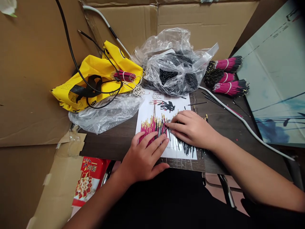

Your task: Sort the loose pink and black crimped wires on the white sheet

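My left hand [143, 154] lies palm down with its fingers spread over a row of pink wires [149, 127] with gold tips. Beside them, toward the right, stand a few black wires with similar tips. My right hand [193, 128] has its fingers bent close together, their tips at a thin dark wire [169, 135] between the pink row and the black wires [188, 149]. Its thumb is hidden. Under both hands is a white printed sheet [143, 108]. Short black tube pieces [168, 106] are scattered on its upper part.
Behind the sheet sits a clear plastic bag [176, 70] of black pieces. At left lies a yellow bag [83, 73] with a small pink bundle [124, 75] and a black cable. Tied pink-and-black wire bundles [230, 87] lie at right, near a white cable [252, 128]. Cardboard walls surround the table.
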Motion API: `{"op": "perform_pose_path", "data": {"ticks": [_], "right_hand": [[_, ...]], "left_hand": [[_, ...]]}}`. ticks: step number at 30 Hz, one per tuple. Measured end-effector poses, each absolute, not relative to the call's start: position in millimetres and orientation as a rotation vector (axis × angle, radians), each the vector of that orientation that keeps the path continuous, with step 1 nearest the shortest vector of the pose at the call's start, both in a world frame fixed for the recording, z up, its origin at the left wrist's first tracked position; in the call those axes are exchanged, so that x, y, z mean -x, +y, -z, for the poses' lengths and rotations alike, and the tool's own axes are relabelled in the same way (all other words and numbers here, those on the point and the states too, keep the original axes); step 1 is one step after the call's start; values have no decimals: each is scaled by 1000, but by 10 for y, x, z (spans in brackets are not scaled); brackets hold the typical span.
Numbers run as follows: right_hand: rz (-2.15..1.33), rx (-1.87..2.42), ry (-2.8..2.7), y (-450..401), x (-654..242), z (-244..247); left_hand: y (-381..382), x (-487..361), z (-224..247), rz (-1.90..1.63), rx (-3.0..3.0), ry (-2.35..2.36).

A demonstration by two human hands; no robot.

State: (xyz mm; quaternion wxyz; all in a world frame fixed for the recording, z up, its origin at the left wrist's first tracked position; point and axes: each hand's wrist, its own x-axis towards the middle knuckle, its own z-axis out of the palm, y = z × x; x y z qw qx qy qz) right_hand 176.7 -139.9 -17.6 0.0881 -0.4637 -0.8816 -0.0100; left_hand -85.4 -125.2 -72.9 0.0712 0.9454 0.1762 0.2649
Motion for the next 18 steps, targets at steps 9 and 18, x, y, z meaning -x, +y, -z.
{"op": "perform_pose_path", "data": {"ticks": [9, 18], "right_hand": [[267, 1379, -2827, -1354, -1697, 60], [447, 1148, -3065, -1207, -1602, -41]], "left_hand": [[-1253, 862, 763, -870, -2801, 595], [-1241, 903, 769, -958, -2710, 556]]}}
